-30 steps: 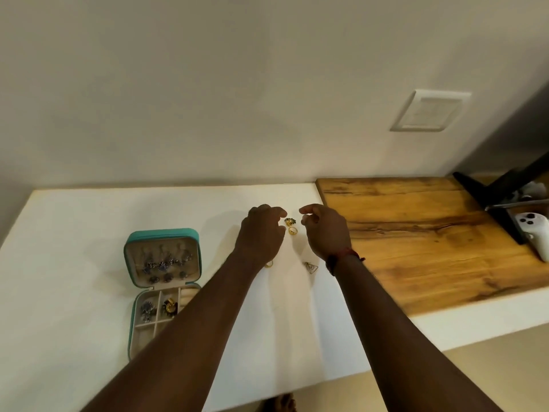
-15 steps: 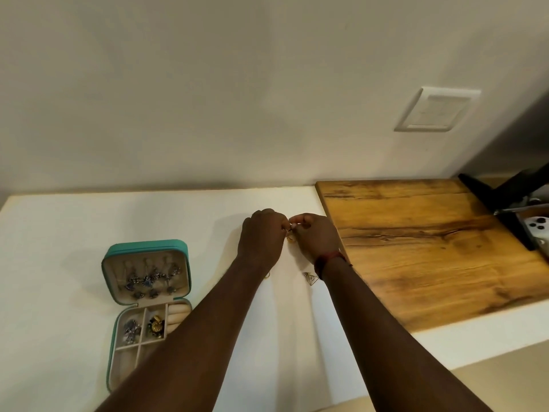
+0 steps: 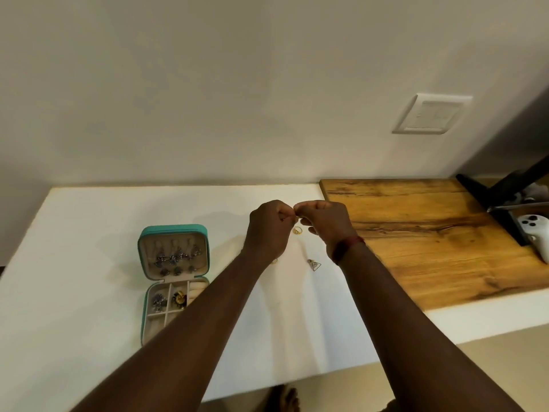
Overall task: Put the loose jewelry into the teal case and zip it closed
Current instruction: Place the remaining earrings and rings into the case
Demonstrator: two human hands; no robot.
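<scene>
Grip: left hand [image 3: 269, 230] and right hand [image 3: 325, 223] meet fingertip to fingertip above the table [image 3: 89, 248]. Both are curled, pinching one small gold piece [image 3: 296, 216]; too small to say what it is.

Loose on the table: gold ring [image 3: 298, 230] under the joined hands, triangular earring [image 3: 315, 264] nearer the person, another gold bit [image 3: 274, 261] half hidden by the left wrist. Open teal case [image 3: 172, 228] lies well to the left, lid up, some compartments filled.

Likely hazards:
- The piece could slip from a two-hand pinch and bounce off the table to the floor.
- A lowering wrist could sweep away the gold ring or the gold bit.
- The carry to the case crosses open table, so a drop there means a search.
- A forearm passing over could knock the lid.

Zip not yet started.
</scene>
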